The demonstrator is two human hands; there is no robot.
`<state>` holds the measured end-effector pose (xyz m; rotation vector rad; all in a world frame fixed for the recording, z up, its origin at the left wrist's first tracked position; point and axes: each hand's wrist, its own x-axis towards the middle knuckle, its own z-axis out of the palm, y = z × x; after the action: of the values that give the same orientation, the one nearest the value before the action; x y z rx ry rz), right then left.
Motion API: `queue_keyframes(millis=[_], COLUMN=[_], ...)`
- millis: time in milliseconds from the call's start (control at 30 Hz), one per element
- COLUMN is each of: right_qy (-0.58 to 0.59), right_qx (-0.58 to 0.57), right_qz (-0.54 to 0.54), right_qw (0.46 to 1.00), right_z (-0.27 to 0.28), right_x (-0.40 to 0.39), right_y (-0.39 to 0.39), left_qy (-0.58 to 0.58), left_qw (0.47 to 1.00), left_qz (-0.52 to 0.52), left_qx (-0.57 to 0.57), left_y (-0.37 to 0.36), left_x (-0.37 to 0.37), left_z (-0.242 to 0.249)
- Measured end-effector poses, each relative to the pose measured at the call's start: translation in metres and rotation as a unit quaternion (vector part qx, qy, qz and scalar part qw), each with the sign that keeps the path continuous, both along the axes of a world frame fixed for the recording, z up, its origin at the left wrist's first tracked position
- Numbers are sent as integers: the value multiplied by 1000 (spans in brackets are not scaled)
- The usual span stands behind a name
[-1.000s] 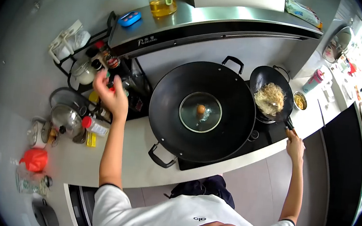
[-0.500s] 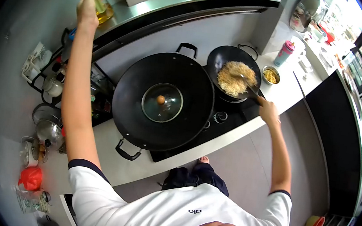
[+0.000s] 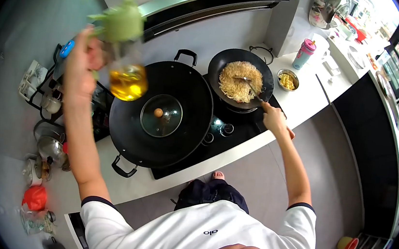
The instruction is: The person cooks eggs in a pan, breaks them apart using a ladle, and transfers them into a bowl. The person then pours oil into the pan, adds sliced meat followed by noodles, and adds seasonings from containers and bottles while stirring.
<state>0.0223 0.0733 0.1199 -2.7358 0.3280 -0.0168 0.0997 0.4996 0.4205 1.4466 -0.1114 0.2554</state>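
Observation:
My left hand (image 3: 85, 61), blurred by motion, is closed on a clear oil bottle (image 3: 128, 82) with a green top and yellow oil low inside. The bottle hangs over the left edge of the large black wok (image 3: 184, 135), upright or nearly so. A glass lid (image 3: 168, 123) with a round brown knob lies in that wok. My right hand (image 3: 274, 119) grips the handle of a metal spatula (image 3: 250, 83), whose head rests in the noodles (image 3: 235, 87). These noodles fill the middle of the smaller black pan (image 3: 219, 63) on the stove.
Right of the pan, on the white counter (image 3: 316, 100), stand a small metal bowl (image 3: 287, 80) of yellow food and a pink-lidded cup (image 3: 304, 55). The range hood (image 3: 211, 10) juts out above. A rack with jars (image 3: 51, 104) lines the left wall.
The oil bottle in my left hand has come down from beside the hood toward the large wok. My right hand still holds the spatula, and the view has shifted a little.

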Motion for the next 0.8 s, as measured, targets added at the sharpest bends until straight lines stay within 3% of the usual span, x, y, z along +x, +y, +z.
queue_keyframes(millis=[67,133,200,233,267,333,467,600,800], right_qy=[17,90,-17,67,44,-2,-77,-81,-85], right_qx=[13,-6,-7,30,50,85,238,396,472], right_qz=[42,38,103,42,24,-4,-103,-160,-141], right_qw=[999,995,995,996,997,996,963,901,866], right_z=[-6,43,16,59,58,52,65,62,39], right_x=[-1,-24,-35,-48,-55,-69,-88,-89,-67], right_y=[8,12,-27,-15,-18,-26,-24,-41,-81], left_qy=[85,127,101,73,38,17,-18,-76,-139], left_qw=[994,977,960,947,933,865,751,681,648], left_qz=[21,-110,-188,-214,-238,-188,-202,-227,-238], left_qx=[65,131,181,227,266,464,629,692,710], left_y=[-31,-47,-67,-74,-83,-108,-158,-216,-307], left_x=[-6,-4,10,22,33,41,65,86,111], left_z=[-29,-60,-97,-120,-137,-145,-180,-212,-263])
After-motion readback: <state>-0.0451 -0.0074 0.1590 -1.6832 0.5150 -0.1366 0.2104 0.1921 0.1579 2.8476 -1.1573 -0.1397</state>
